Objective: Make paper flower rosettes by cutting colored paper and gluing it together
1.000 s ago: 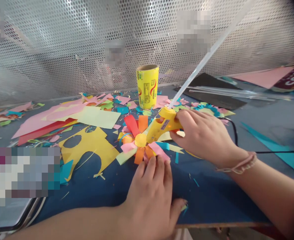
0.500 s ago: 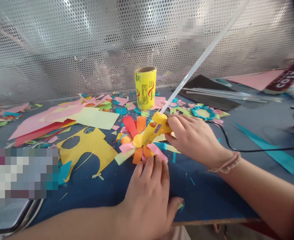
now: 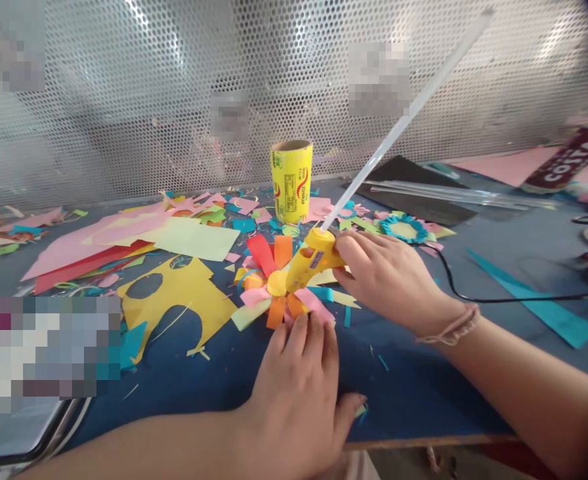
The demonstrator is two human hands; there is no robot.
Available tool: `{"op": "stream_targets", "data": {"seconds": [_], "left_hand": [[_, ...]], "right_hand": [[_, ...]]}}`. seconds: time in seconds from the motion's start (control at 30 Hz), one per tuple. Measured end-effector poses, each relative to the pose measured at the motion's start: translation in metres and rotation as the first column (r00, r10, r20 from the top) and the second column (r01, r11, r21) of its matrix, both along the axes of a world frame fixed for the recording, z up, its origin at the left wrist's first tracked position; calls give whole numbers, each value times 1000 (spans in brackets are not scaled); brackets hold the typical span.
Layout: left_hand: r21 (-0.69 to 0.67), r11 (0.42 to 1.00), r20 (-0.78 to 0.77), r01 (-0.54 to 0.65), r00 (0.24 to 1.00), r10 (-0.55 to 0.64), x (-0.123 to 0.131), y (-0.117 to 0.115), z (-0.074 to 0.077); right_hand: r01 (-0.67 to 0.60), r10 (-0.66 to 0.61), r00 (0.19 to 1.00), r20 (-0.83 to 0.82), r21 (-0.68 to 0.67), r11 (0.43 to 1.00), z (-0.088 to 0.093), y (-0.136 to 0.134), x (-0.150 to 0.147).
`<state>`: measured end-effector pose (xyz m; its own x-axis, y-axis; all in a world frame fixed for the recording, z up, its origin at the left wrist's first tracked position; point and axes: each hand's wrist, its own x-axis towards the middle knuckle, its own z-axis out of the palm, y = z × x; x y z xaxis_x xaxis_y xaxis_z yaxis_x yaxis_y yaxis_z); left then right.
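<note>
My right grip (image 3: pixel 387 277) is holding a yellow glue gun (image 3: pixel 311 264) at one o'clock of the paper flower's (image 3: pixel 277 283) middle; my left grip (image 3: pixel 299 383), thumb spread, is resting on the flower's five-o'clock edge. The blue tabletop (image 3: pixel 199 397) is carrying paper scraps (image 3: pixel 217 293); a perforated panel (image 3: pixel 124 120) is standing at twelve. The gun is pointing towards seven, its glue stick (image 3: pixel 399 127) slanting towards one.

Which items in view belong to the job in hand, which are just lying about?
In use:
- yellow glue gun, in the right hand
- its glue stick
- paper flower, left hand at its near edge

Apparently just lying about:
- yellow tube
- cut-out yellow sheet
- black sheet
- COSTA item
</note>
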<state>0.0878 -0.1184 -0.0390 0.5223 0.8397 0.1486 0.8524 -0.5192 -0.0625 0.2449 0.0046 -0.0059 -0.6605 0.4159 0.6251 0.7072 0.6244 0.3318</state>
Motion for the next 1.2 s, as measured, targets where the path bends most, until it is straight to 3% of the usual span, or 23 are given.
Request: {"op": "stream_targets", "data": {"seconds": [0.27, 0.43, 0.87, 1.2], "left_hand": [[16, 1000, 21, -1, 1000, 1, -1, -1, -2], [17, 1000, 21, -3, 1000, 3, -1, -1, -3], [27, 1000, 16, -2, 1000, 1, 0, -1, -2], [9, 1000, 28, 1, 1000, -1, 0, 0, 0]], "right_hand": [[-1, 0, 1000, 18, 54, 999, 3, 3, 3], [16, -16, 1000, 3, 18, 1000, 4, 4, 6], [176, -175, 984, -45, 33, 984, 2, 12, 12], [141, -141, 990, -8, 21, 990, -3, 15, 0]]}}
